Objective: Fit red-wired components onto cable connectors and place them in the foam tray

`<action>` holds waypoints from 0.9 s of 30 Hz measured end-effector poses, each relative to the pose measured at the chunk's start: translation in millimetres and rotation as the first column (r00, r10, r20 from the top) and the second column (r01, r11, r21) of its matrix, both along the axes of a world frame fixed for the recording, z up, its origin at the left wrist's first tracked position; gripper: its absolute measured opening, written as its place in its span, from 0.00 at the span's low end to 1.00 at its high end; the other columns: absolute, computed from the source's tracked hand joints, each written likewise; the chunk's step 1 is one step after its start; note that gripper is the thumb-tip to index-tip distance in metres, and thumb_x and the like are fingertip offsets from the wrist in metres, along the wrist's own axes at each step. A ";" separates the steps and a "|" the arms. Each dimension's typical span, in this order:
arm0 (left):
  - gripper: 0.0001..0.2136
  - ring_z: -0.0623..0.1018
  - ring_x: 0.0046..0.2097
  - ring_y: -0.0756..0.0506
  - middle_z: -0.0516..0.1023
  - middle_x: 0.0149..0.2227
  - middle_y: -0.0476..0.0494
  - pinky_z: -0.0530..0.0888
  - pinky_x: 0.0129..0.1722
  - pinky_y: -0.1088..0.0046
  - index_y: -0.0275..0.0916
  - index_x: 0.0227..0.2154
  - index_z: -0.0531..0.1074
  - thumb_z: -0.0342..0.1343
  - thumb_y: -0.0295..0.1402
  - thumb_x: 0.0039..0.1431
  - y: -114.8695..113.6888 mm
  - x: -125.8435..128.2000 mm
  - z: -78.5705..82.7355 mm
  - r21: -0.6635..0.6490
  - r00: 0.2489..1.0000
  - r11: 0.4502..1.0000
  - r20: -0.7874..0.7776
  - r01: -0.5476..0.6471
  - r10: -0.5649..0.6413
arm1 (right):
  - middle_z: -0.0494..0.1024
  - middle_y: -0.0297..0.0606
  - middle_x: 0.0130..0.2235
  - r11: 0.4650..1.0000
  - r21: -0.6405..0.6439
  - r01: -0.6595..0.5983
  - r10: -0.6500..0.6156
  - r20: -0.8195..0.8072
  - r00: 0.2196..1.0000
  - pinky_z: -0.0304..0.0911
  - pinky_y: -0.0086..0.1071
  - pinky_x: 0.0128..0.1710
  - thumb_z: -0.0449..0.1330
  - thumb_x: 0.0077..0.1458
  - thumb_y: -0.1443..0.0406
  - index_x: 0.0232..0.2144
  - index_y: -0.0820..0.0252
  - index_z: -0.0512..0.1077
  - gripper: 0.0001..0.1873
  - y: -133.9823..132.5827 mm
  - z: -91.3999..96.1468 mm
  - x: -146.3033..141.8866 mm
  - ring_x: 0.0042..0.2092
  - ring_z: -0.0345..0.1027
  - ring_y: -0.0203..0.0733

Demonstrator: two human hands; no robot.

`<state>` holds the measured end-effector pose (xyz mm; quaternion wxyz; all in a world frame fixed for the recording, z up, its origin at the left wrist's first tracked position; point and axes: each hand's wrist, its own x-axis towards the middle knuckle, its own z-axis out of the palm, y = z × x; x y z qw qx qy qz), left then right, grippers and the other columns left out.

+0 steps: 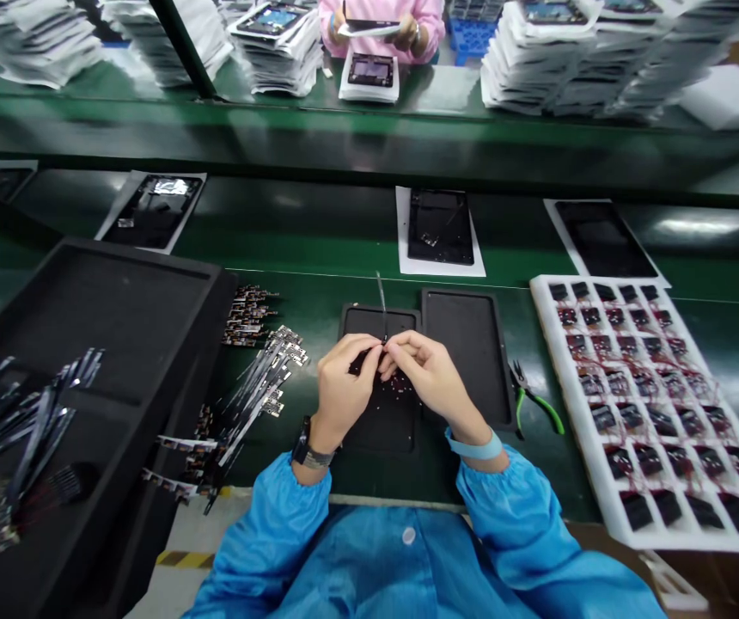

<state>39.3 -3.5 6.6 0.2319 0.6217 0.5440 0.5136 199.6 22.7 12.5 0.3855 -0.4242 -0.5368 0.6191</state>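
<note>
My left hand [342, 391] and my right hand [422, 371] meet over a black fixture tray [382, 322] on the green bench. Both hands pinch a thin flex cable strip [381, 301] that sticks up between the fingertips. Small parts lie on the tray under my hands, partly hidden. A second black tray [469, 352] lies just right of the first.
A pile of flex strips [259, 378] lies to the left, beside a large black foam tray [86, 344] holding more strips. Green-handled cutters [534, 400] lie to the right, next to a white tray [659, 413] of small components. Across the conveyor, a person in pink [382, 26] handles tablets among stacks.
</note>
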 end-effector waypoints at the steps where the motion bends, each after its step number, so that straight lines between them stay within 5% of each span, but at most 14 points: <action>1: 0.07 0.83 0.43 0.45 0.84 0.40 0.43 0.79 0.47 0.67 0.40 0.38 0.80 0.57 0.29 0.68 -0.1 -0.3 -0.7 -0.004 1.000 1.000 -0.011 0.011 -0.011 | 0.82 0.39 0.31 1.000 0.003 -0.018 0.018 0.014 1.000 0.72 0.34 0.36 0.63 0.66 0.52 0.39 0.60 0.74 0.16 0.7 -0.1 1.9 0.32 0.78 0.42; 10: 0.06 0.83 0.45 0.45 0.84 0.41 0.43 0.79 0.48 0.68 0.40 0.38 0.81 0.59 0.28 0.67 -0.7 -0.2 -1.7 -0.050 0.992 0.994 0.090 0.094 -0.089 | 0.61 0.25 0.20 0.988 0.131 -0.079 0.034 0.311 0.950 0.51 0.29 0.26 0.62 0.65 0.60 0.36 0.61 0.76 0.10 2.8 8.9 15.6 0.23 0.50 0.32; 13: 0.06 0.83 0.43 0.45 0.84 0.41 0.42 0.80 0.45 0.69 0.39 0.42 0.81 0.63 0.30 0.63 0.9 -1.4 -3.9 -0.181 0.938 0.980 0.345 0.081 -0.014 | 0.61 0.26 0.20 0.990 0.134 -0.048 0.007 0.293 0.956 0.48 0.29 0.25 0.63 0.63 0.59 0.36 0.63 0.77 0.11 2.9 9.2 17.4 0.24 0.50 0.32; 17: 0.18 0.83 0.38 0.47 0.85 0.39 0.42 0.80 0.38 0.73 0.37 0.50 0.77 0.69 0.31 0.56 3.4 -3.3 -7.7 -0.316 0.766 0.935 0.637 0.162 0.083 | 0.62 0.27 0.21 0.989 0.140 -0.055 0.012 0.289 0.957 0.46 0.29 0.24 0.64 0.62 0.59 0.35 0.64 0.78 0.12 2.2 8.2 17.2 0.24 0.50 0.31; 27: 0.13 0.78 0.28 0.53 0.83 0.31 0.46 0.74 0.31 0.78 0.35 0.38 0.80 0.73 0.30 0.50 3.6 -4.1 -6.6 -0.420 0.662 0.869 0.733 0.260 0.156 | 0.58 0.25 0.20 0.992 0.079 -0.095 0.071 0.265 0.962 0.44 0.29 0.25 0.63 0.62 0.60 0.32 0.64 0.76 0.12 3.3 6.4 15.2 0.24 0.47 0.31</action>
